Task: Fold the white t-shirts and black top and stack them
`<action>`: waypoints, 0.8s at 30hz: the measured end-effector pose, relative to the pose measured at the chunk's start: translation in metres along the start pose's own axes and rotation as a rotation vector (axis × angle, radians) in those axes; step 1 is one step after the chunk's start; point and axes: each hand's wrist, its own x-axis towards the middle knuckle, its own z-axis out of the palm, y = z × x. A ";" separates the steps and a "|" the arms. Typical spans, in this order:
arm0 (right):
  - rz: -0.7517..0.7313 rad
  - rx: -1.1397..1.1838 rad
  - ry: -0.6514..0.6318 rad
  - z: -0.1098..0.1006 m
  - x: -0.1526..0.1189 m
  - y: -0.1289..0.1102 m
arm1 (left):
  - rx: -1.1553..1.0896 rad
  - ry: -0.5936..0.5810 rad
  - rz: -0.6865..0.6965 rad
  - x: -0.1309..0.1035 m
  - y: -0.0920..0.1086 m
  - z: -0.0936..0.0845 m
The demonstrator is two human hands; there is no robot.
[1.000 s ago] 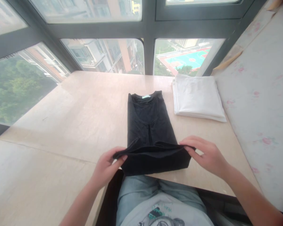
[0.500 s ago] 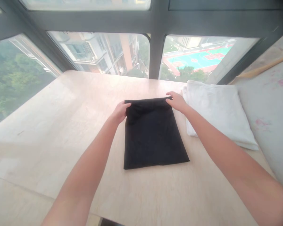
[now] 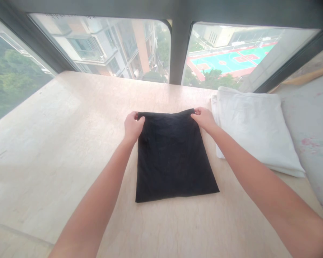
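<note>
A black folded cloth garment (image 3: 174, 157) lies on the pale surface in front of me; its exact kind I cannot make out. My left hand (image 3: 134, 126) pinches its far left corner, thumb on top and fingers behind the edge. At the far right corner my right hand (image 3: 204, 118) grips the cloth the same way. The far edge between both hands is slightly raised and sags a little in the middle. The near edge rests on the surface, its two corners spread wider than the far ones.
A folded white cloth (image 3: 255, 125) lies to the right, just beyond my right forearm. The pale, marble-patterned surface (image 3: 56, 143) runs back to windows with a dark frame (image 3: 177, 53). Along the right side is a flower-patterned covering (image 3: 312, 118).
The far edge has been pulled straighter and the wrinkles below it have smoothed out. My left hand has shifted a little left with its corner. The view has tilted downward.
</note>
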 end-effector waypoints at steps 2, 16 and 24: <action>-0.019 0.024 -0.016 0.001 0.001 0.001 | -0.003 -0.029 0.012 0.001 0.001 0.004; -0.041 -0.124 0.023 0.005 0.006 -0.002 | 0.214 0.030 0.207 0.020 -0.012 0.009; -0.016 -0.195 0.095 0.009 0.008 0.005 | 0.554 0.163 0.297 0.014 -0.015 0.014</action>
